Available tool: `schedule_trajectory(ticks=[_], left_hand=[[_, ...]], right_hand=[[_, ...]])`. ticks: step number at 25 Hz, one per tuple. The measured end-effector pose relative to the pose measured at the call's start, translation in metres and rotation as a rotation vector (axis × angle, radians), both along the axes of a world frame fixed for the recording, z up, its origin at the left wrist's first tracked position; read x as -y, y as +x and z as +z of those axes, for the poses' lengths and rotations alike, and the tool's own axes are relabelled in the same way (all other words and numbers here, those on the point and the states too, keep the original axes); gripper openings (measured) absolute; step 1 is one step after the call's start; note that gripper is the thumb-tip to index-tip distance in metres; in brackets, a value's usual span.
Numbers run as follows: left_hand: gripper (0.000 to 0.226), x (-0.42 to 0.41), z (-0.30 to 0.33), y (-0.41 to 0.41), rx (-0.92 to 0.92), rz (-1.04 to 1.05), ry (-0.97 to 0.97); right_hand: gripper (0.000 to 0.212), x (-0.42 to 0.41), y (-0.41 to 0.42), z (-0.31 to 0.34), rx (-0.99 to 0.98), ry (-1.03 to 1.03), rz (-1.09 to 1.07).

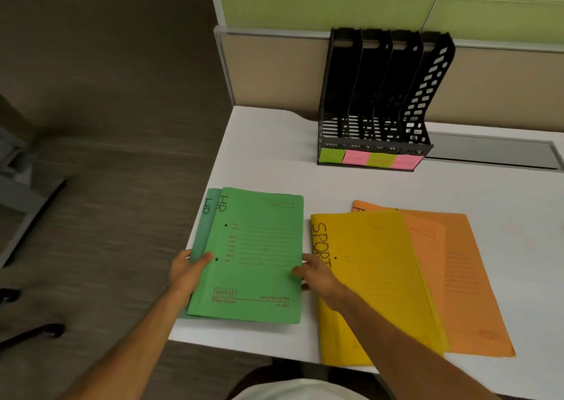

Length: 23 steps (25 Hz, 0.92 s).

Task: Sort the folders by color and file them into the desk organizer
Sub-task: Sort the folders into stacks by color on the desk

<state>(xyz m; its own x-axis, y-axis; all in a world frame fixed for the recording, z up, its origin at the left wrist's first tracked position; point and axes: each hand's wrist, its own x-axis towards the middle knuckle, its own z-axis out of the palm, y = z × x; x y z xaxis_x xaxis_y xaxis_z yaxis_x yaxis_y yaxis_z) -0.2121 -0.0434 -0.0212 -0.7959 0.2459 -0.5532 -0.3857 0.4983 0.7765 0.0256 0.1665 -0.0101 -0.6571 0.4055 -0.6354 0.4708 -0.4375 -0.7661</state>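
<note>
A green folder (259,247) marked "HR" lies on top of a second, duller green folder (207,216) at the desk's left front. My left hand (187,270) grips the left edge of this green pair, thumb on top. My right hand (317,274) pinches the top green folder's right edge. To the right lies a yellow folder (375,277) marked "SPORT", overlapping orange folders (467,277). The black desk organizer (375,94) with several empty slots stands at the back, with green and pink sticky labels (369,159) along its front.
The white desk (268,155) ends in a left edge beside the green folders, with grey floor beyond. A grey cable tray (494,152) sits right of the organizer. A beige and green partition (305,33) backs the desk. Chair parts (30,332) show at far left.
</note>
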Motion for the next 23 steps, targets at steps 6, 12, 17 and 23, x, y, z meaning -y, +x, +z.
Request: schedule_trajectory(ticks=[6,12,17,23], left_hand=[[0.041,-0.003,-0.014,0.003,-0.004,-0.154,-0.027],[0.051,-0.021,-0.017,0.008,-0.164,-0.274,-0.229],[0.049,-0.040,-0.009,0.034,-0.361,-0.353,-0.453],[0.065,-0.077,-0.007,0.111,-0.365,-0.543,-0.218]], right_hand=[[0.046,0.010,0.005,-0.015,0.047,0.019,-0.026],[0.041,-0.001,0.009,-0.011,0.044,0.118,0.050],[0.027,-0.013,0.042,-0.010,0.090,0.517,0.088],[0.034,-0.044,0.121,-0.009,0.181,0.787,0.013]])
